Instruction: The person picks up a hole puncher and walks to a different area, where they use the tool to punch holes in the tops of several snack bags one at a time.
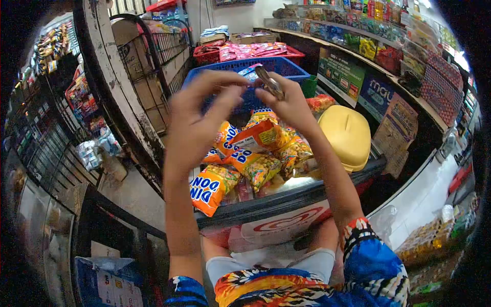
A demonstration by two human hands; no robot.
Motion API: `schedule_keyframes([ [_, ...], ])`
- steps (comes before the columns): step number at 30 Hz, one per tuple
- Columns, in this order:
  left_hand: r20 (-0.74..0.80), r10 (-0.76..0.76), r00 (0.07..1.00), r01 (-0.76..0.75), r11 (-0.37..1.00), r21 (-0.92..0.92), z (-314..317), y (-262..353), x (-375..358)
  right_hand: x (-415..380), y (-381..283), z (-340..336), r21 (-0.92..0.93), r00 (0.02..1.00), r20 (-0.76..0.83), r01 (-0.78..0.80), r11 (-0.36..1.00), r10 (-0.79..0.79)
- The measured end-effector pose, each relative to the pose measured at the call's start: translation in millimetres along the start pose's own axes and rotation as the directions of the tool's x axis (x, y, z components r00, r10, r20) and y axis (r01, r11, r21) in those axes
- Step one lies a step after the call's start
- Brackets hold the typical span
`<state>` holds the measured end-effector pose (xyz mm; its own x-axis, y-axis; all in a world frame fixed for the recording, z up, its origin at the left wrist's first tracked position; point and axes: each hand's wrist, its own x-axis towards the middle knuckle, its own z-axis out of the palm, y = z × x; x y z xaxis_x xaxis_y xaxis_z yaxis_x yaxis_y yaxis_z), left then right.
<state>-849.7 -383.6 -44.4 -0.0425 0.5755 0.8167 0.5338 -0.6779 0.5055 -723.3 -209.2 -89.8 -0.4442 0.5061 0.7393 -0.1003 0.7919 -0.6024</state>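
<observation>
From my distant place, I saw first the freezer [286, 197], the biggest thing, with its front edge just before the person's knees. On it, at the far side, stood the blue basket [292, 71]. The yellow tub [343, 135] was to the right, and between them and the near edge lay the orange snack packs [209, 189], some on top of others. Above these, I had the left hand [197, 105] raised and blurred, with its thumb and fingers curved and apart. The right hand [296, 102] was also raised, its fingers and thumb clamped on a shiny metal tool [271, 84], whose exact kind I could not tell. To work well, I judged, this grip had to be firm but not stiff, and the left fingertips had to keep off the tool's free end. The tool was in front of the basket in my view; its long axis was slanted, and its free end pointed up and to the left.
</observation>
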Motion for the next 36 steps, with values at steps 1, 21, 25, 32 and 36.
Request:
schedule_keyframes([
  [1,0.159,-0.101,0.982,0.081,0.989,0.125,6.7,-28.6,6.1,6.6,18.1,4.1,-0.136,0.993,0.001,0.119,0.984,-0.120],
  [21,0.392,-0.020,0.920,-0.126,0.930,0.344,24.7,-135.6,-15.8,-4.0,73.5,-3.3,-0.334,0.853,0.210,-0.396,0.855,0.477],
  [25,0.246,-0.009,0.969,-0.033,0.985,0.167,14.2,-142.2,-13.6,-2.9,76.9,-3.9,-0.237,0.767,0.315,-0.507,0.829,0.559],
  [32,-0.276,-0.300,0.913,0.030,0.724,-0.689,-7.2,-169.2,-13.6,-13.8,45.1,26.8,0.338,0.762,0.509,-0.605,0.721,0.401],
  [36,-0.303,-0.289,0.908,-0.010,0.708,-0.706,-2.3,-153.1,-14.6,-34.3,26.5,52.8,0.458,0.641,0.664,-0.755,0.469,0.384],
])
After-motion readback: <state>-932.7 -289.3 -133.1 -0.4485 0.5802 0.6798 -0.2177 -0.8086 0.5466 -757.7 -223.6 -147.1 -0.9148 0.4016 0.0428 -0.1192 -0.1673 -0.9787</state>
